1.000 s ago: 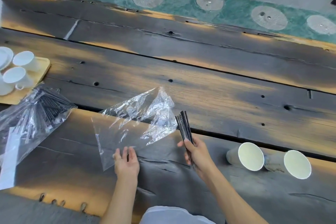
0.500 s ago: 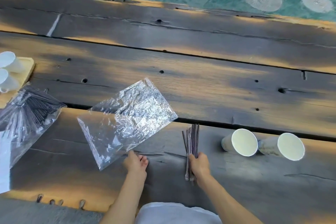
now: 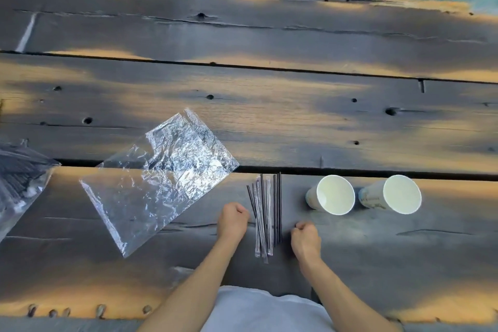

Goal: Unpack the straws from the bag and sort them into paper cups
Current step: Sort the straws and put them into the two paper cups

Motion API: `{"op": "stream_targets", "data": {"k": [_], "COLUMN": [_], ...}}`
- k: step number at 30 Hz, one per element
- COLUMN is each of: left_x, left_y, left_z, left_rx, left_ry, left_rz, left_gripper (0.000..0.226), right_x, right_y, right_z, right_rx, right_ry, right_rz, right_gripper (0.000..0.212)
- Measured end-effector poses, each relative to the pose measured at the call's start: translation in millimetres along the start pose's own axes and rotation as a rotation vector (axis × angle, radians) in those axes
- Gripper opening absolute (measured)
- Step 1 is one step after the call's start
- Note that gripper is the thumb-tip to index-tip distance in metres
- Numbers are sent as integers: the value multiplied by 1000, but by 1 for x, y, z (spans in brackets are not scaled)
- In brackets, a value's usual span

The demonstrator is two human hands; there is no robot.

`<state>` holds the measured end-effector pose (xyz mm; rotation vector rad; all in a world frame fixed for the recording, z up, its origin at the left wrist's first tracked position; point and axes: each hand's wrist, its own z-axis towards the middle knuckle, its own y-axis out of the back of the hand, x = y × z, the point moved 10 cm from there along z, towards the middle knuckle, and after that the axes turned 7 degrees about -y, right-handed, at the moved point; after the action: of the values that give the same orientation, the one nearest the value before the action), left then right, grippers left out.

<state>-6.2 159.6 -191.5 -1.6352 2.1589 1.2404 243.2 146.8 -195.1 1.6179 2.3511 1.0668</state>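
Black straws (image 3: 265, 213) lay bunched lengthwise on the plank, some in clear sleeves. Left of them, an emptied clear bag (image 3: 159, 180) lay flat; right, two white paper cups (image 3: 332, 195) lay tipped over.

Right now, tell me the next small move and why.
Probably pinch one straw from the straws with the right hand and carry it to the nearer paper cup. The straws lie loose on the table between both hands, neither hand holds anything, and both cups look empty. The left hand rests beside them.
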Motion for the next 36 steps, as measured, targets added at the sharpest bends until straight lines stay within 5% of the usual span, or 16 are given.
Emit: {"op": "stream_targets", "data": {"k": [14, 20, 27, 36], "left_x": [-26, -23, -32, -22], "left_y": [-13, 4, -16, -33], "left_z": [12, 18, 16, 8], "left_rx": [-53, -121, -63, -3], "left_ry": [9, 12, -75, 35], "left_rz": [323, -22, -12, -288], "left_gripper": [21, 14, 24, 21], "right_x": [40, 60, 77, 91], "right_y": [-11, -15, -15, -21], "right_z": [1, 1, 6, 6], "right_rx": [75, 34, 44, 22], "right_ry": [187, 279, 324, 352], "right_rz": [-166, -273, -426, -509], "right_gripper": [15, 25, 19, 16]}}
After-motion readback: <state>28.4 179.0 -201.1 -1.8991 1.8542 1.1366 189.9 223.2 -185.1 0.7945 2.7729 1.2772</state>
